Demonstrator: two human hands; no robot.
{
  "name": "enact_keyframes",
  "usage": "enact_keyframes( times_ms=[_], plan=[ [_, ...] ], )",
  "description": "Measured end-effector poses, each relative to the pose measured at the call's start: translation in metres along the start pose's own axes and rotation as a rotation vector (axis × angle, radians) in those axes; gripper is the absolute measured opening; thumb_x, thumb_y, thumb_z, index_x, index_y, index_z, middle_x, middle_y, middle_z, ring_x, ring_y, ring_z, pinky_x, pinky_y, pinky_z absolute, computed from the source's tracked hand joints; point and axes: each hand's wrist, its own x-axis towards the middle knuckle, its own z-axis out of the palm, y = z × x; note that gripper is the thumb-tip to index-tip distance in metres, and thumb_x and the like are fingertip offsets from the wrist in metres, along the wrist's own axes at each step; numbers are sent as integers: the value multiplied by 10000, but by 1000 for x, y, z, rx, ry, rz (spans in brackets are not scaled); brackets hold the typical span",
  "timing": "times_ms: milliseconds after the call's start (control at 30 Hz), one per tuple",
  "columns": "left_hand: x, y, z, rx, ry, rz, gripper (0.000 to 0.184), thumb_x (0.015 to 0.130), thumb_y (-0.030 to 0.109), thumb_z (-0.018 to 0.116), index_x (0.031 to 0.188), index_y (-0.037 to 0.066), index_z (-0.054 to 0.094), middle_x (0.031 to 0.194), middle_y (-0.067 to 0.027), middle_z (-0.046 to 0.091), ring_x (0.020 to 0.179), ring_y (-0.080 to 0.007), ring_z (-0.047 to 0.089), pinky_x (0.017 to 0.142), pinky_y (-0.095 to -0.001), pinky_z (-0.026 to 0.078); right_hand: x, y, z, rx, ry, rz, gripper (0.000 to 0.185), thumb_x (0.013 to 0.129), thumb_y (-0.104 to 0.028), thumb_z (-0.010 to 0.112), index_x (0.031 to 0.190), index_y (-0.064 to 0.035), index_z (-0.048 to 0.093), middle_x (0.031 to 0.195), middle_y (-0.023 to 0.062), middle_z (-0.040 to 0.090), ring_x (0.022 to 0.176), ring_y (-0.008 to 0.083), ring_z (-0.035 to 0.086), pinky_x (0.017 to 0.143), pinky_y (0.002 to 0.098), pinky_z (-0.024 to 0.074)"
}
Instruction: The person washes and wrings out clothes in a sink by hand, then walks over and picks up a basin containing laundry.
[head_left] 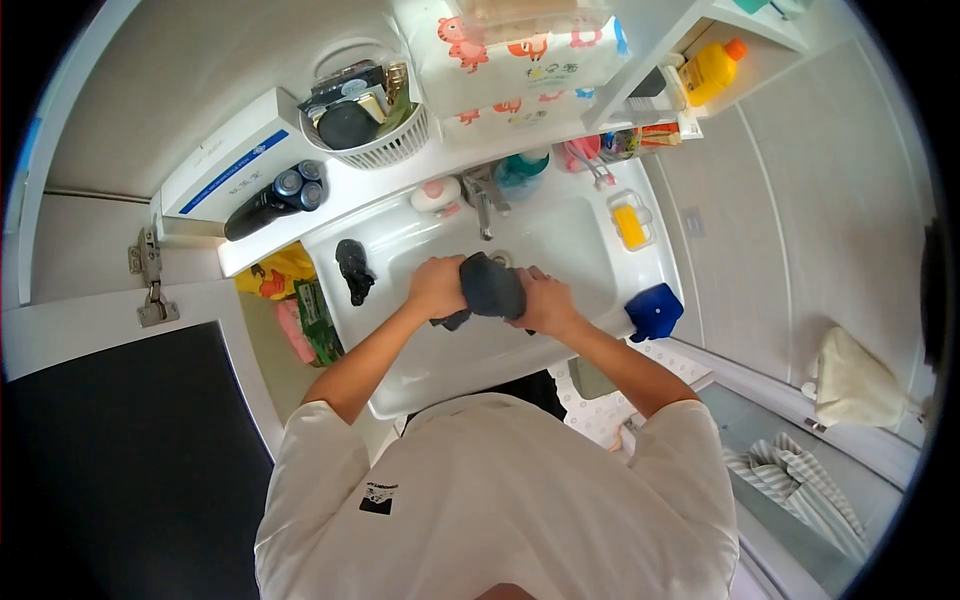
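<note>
Over the white sink basin, a dark grey cloth is held between both hands. My left hand grips its left side, fingers wrapped round it. On the right side of the same cloth, my right hand is closed on it. Part of the cloth hangs below my left hand. The faucet stands just beyond the cloth. A wet black cloth lies on the left part of the sink, and a blue cloth rests over its right edge.
Behind the sink, a ledge holds an electric shaver, a white box and a white basket. A yellow sponge sits in a dish at the right. An open cabinet door is on the left.
</note>
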Motion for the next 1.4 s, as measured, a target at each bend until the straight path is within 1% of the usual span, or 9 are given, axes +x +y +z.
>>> enact_keyframes(
  times_ms=[67, 267, 367, 467, 567, 867, 1167, 1267, 1400],
  plan=[
    [4, -19, 18, -166, 60, 74, 442, 685, 286, 832, 1034, 46, 706, 853, -167, 731, 835, -354, 723, 774, -421, 571, 1, 1, 2, 17, 99, 8, 808, 547, -322, 905, 1247, -125, 554, 1141, 107, 617, 989, 354, 676, 814, 481, 560],
    [1, -15, 45, -1150, -49, -234, 427, 816, 322, 824, 1047, -14, 696, 897, -43, 714, 774, -126, 670, 703, -342, 578, 14, 1, 0, 35, 422, -73, 697, 598, -274, 896, 1223, -152, 614, 1090, 69, 625, 925, 327, 674, 742, 457, 569],
    [-6, -3, 47, -1321, -94, -391, 373, 845, 299, 808, 1084, 33, 702, 965, -20, 706, 789, -130, 680, 684, -331, 583, 21, 2, 1, 13, 452, -76, 668, 600, -291, 899, 1201, -170, 632, 1061, 52, 634, 925, 312, 676, 724, 441, 570],
    [-10, -1, 59, -1469, -82, -461, 262, 821, 148, 766, 1038, 19, 696, 869, -41, 675, 712, -155, 667, 618, -347, 574, 22, 5, 12, 6, 465, -74, 644, 601, -299, 893, 1183, -179, 644, 1042, 39, 644, 918, 297, 681, 711, 429, 570],
    [-9, -25, 90, -1539, -231, -457, 358, 865, 331, 765, 1145, 124, 681, 979, 11, 695, 824, -119, 677, 678, -306, 580, 22, 4, 26, 8, 523, -61, 608, 597, -289, 879, 1155, -181, 661, 1040, 26, 655, 906, 282, 688, 705, 413, 570],
    [-18, -3, 89, -1812, -193, -380, 293, 858, 285, 731, 1108, 142, 674, 962, 3, 694, 798, -138, 670, 686, -324, 587, 22, -5, 42, 40, 759, 7, 545, 611, -166, 818, 1135, -181, 666, 1032, 12, 659, 915, 262, 679, 696, 397, 567],
    [-21, -2, 95, -1790, -236, -399, 328, 856, 252, 738, 1155, 134, 676, 1000, -19, 703, 822, -172, 684, 744, -363, 603, 24, 2, 46, 66, 825, 11, 489, 611, -156, 810, 1085, -169, 687, 984, 28, 666, 881, 269, 684, 704, 392, 565],
    [-23, 1, 93, -1704, -179, -355, 372, 865, 234, 737, 1213, 126, 662, 1091, -32, 709, 928, -187, 705, 777, -377, 606, 16, 0, 38, 78, 817, 36, 496, 616, -147, 813, 1094, -168, 686, 986, 28, 660, 891, 270, 678, 711, 396, 563],
    [-16, 0, 87, -1738, -312, -213, 489, 866, 212, 738, 1327, 109, 609, 1234, -59, 689, 1118, -233, 680, 867, -402, 591, 14, -2, 23, 86, 848, 25, 498, 622, -124, 811, 1098, -187, 680, 983, 11, 647, 900, 262, 668, 701, 400, 555]
  ],
)
